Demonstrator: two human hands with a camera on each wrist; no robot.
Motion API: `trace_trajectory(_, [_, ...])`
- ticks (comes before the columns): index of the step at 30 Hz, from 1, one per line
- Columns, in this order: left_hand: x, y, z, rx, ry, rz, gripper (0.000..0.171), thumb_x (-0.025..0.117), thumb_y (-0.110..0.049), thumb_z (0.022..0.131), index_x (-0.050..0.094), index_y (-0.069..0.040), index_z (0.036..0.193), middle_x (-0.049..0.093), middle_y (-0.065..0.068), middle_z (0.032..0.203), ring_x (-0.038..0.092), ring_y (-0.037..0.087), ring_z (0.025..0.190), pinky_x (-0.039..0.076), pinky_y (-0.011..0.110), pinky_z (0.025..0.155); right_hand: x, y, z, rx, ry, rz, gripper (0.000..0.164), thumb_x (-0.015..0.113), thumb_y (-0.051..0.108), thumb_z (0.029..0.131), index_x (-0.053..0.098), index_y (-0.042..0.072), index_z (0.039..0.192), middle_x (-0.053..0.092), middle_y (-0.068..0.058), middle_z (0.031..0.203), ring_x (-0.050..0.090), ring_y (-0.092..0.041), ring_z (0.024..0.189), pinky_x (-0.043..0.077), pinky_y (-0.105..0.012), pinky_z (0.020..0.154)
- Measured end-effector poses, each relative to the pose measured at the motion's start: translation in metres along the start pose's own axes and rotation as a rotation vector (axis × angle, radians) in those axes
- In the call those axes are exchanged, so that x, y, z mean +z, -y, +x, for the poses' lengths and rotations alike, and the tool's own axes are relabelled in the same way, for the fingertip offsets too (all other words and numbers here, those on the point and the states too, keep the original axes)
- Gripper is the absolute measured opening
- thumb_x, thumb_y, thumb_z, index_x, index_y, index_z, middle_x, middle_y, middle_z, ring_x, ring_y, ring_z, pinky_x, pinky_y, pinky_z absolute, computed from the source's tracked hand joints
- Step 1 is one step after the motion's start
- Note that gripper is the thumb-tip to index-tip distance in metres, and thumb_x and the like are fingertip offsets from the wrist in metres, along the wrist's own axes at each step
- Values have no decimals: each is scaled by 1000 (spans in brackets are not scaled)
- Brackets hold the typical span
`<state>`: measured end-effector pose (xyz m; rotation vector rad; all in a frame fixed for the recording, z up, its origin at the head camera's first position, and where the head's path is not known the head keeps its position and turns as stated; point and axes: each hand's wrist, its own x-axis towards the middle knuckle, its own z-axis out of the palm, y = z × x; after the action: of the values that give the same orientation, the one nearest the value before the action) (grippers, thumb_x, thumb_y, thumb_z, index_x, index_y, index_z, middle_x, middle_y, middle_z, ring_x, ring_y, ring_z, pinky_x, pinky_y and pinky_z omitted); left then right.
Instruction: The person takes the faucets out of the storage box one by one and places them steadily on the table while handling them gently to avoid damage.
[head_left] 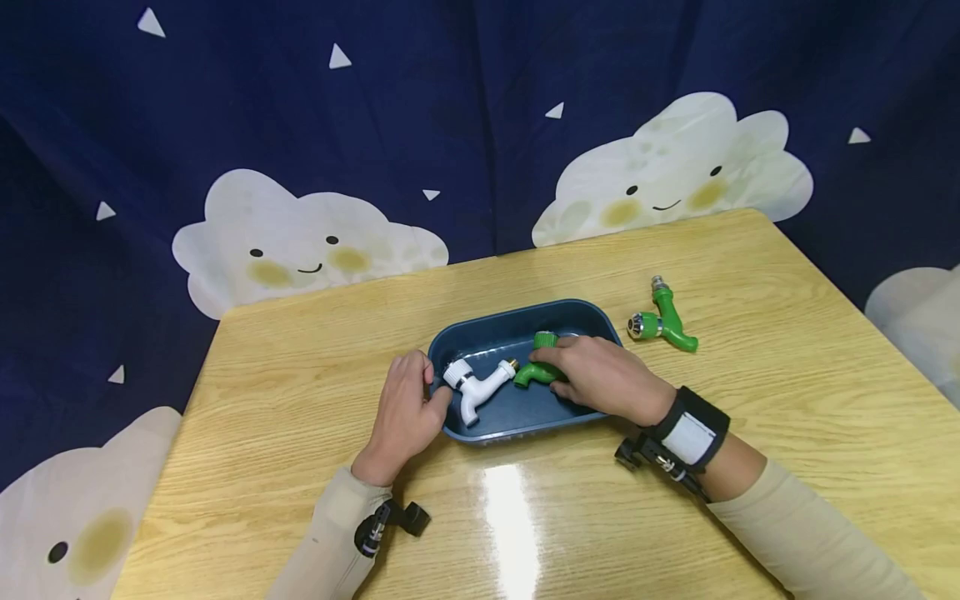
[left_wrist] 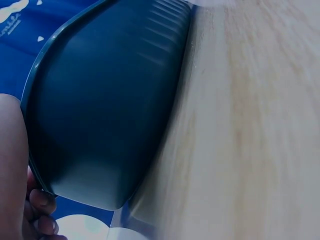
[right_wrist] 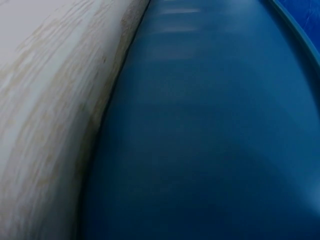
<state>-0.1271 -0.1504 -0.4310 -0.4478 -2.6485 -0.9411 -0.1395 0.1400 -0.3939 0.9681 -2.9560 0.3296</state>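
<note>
A dark blue plastic tub [head_left: 517, 315] stands on the wooden table. My left hand [head_left: 406, 410] grips its left end, thumb and fingers at the rim; in the left wrist view the fingers [left_wrist: 44, 212] show beside the tub's wall [left_wrist: 100, 110]. Inside the tub lies a white tap [head_left: 483, 387] with a brass-coloured threaded end. My right hand [head_left: 600, 375] reaches over the near right rim and holds a green tap [head_left: 534, 372], partly hidden under the fingers. In the right wrist view only the tub's outer wall [right_wrist: 200, 120] and the table show, not the hand.
Another green tap [head_left: 670, 321], with a silver-coloured knob end, lies on the table [head_left: 300, 375] to the right of the tub. Behind the table hangs a dark blue curtain [head_left: 465, 100] with white clouds and triangles.
</note>
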Motion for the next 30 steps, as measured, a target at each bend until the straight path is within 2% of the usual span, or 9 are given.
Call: trace_trajectory(30, [0, 0, -1, -12, 3, 0, 14, 58, -9, 77, 46, -7, 84, 36, 1, 74, 37, 19, 78, 29, 28, 72, 0, 0, -1, 6, -7, 3, 44, 81, 22, 88, 69, 15, 130, 75, -5, 108, 65, -12, 82, 55, -33, 69])
